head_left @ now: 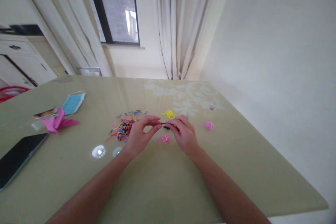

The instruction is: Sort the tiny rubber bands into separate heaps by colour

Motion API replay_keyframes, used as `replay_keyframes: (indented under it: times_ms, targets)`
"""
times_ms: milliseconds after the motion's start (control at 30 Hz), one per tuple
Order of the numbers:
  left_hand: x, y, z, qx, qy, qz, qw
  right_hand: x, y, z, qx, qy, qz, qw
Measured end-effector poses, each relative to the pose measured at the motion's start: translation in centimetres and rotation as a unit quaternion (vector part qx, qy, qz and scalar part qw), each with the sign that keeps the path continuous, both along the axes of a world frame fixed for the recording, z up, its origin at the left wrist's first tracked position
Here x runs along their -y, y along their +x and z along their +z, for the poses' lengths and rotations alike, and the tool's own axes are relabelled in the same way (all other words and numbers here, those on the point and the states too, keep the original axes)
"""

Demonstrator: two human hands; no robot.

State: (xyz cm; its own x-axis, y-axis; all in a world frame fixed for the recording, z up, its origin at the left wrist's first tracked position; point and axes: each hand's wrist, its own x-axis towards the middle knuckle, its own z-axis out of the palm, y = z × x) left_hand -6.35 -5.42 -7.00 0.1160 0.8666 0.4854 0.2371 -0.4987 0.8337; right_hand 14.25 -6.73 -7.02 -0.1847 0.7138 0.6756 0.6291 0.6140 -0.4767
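My left hand (140, 133) and my right hand (183, 133) meet over the middle of the table, fingers pinched together on a small dark rubber band (165, 126) held between them. A heap of several multicoloured small rubber bands (125, 126) lies just left of my left hand. A little pile of yellow bands (169, 113) lies beyond the fingers. A small pink cluster of bands (166, 138) rests on the table under the hands.
The beige glossy table (162, 185) also carries a pink round lid (209, 125), a small clear container (213, 105), a blue face mask (72, 102), pink folded paper (58, 121) and a dark tablet (18, 156) at the left edge. Curtains and a window stand behind.
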Motion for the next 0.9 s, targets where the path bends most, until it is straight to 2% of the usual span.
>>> replay_keyframes:
  times_ms: [133, 233, 333, 400, 500, 567, 700, 833, 900]
  targets:
    - [-1.4, -1.7, 0.4, -0.046, 0.002, 0.082, 0.996, -0.6, 0.6, 0.2, -0.015, -0.028, -0.071, 0.997]
    - [-2.6, -3.7, 0.8, -0.087, -0.031, 0.161, 0.983, -1.2, 0.9, 0.0, 0.033, -0.073, -0.120, 0.990]
    - [-3.4, -5.5, 0.9, -0.188, -0.044, 0.233, 0.953, -1.5, 0.9, -0.4, 0.101, -0.119, -0.147, 0.977]
    - [-3.6, -6.1, 0.8, -0.286, -0.035, 0.261, 0.921, -1.7, 0.8, -0.6, 0.138, -0.142, -0.154, 0.968]
    - [-3.5, -6.3, 0.6, -0.427, -0.019, 0.261, 0.866, -1.7, 0.7, -0.7, 0.171, -0.160, -0.148, 0.961]
    - [-3.3, -6.0, 0.5, -0.480, -0.016, 0.238, 0.845, -1.7, 0.6, -0.6, 0.180, -0.164, -0.141, 0.960]
    - [-3.2, -5.5, -0.1, -0.516, -0.011, 0.200, 0.833, -1.9, 0.7, -0.9, 0.184, -0.166, -0.144, 0.958]
    - [-3.3, -5.5, -0.7, -0.540, -0.039, 0.193, 0.819, -2.2, 0.8, -1.4, 0.173, -0.162, -0.140, 0.962]
    - [-3.5, -5.5, -0.8, -0.535, -0.055, 0.193, 0.821, -2.3, 0.8, -1.6, 0.161, -0.155, -0.139, 0.965]
